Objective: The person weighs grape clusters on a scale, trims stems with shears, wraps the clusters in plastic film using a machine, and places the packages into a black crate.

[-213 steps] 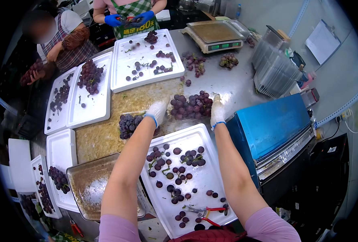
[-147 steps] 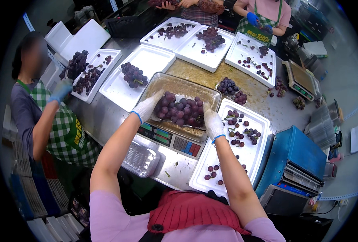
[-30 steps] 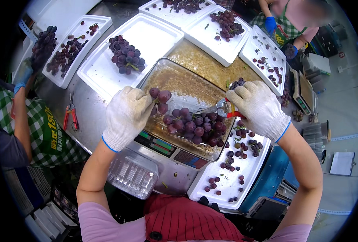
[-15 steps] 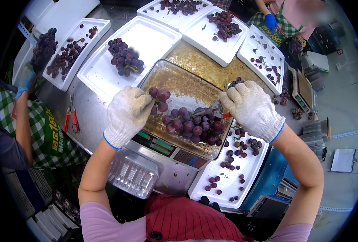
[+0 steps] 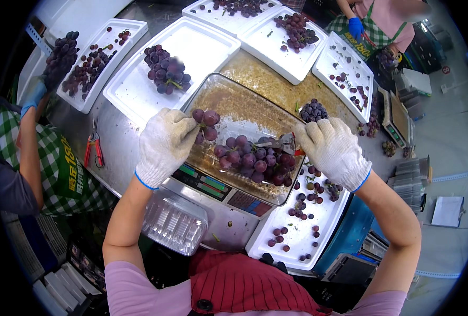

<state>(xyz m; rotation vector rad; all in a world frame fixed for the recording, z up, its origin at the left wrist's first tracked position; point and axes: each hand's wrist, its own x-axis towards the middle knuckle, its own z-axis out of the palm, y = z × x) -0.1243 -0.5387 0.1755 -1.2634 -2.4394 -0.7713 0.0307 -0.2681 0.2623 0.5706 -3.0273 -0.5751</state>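
My left hand [image 5: 166,141], in a white knit glove, pinches a small cluster of purple grapes [image 5: 209,119] above the left side of a metal scale pan [image 5: 213,92]. In my right hand [image 5: 330,152], gloved the same way, is a pair of snips [image 5: 283,142] with red handles. Their metal blades point left, just over a larger bunch of purple grapes [image 5: 251,159]. That bunch lies in the pan, in what looks like a clear plastic box [image 5: 239,128]. My fingers hide most of the snips' handles.
A clear plastic box [image 5: 175,221] stands by the scale's display [image 5: 208,185]. White foam trays with grapes surround the pan, including one tray [image 5: 265,231] at the near right. Red-handled snips [image 5: 93,147] lie at left. Two co-workers stand at left and far right. A dark bunch [image 5: 313,111] sits behind my right hand.
My right hand has come slightly nearer, uncovering more of the dark bunch behind it. The snips' blades have shifted a little right and up. My left hand still holds the small cluster.
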